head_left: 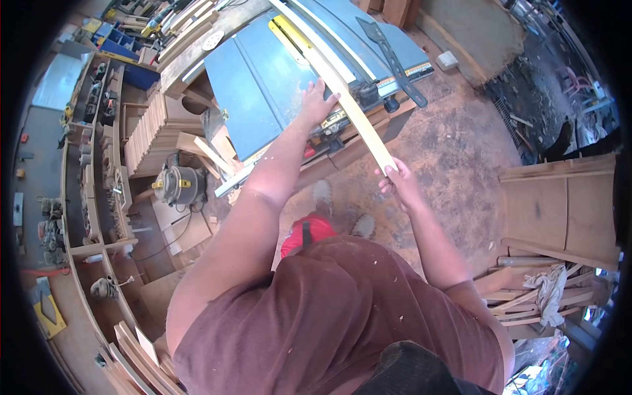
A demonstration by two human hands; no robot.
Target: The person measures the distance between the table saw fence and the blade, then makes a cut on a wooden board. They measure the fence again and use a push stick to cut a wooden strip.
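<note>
A long, pale wooden strip [361,125] lies along the blue table saw top [253,85], its near end sticking out past the front edge. That near end is pinched in my right hand [399,184], thumb on top. My left hand [318,104] rests on the saw top with fingers spread, its fingertips and thumb against or close to the strip's left side. Ahead of it, a yellow throat plate [289,34] sits in the saw top beside the strip. The blade itself I cannot make out. The fence [339,49] runs along the strip's right side.
A dark push stick [392,62] lies on the saw's right side. Stacked wood pieces [146,135] and a vacuum-like canister [179,184] stand at left, near shelves of tools [89,158]. A wooden cabinet [559,204] is at right. Sawdust covers the floor [461,151].
</note>
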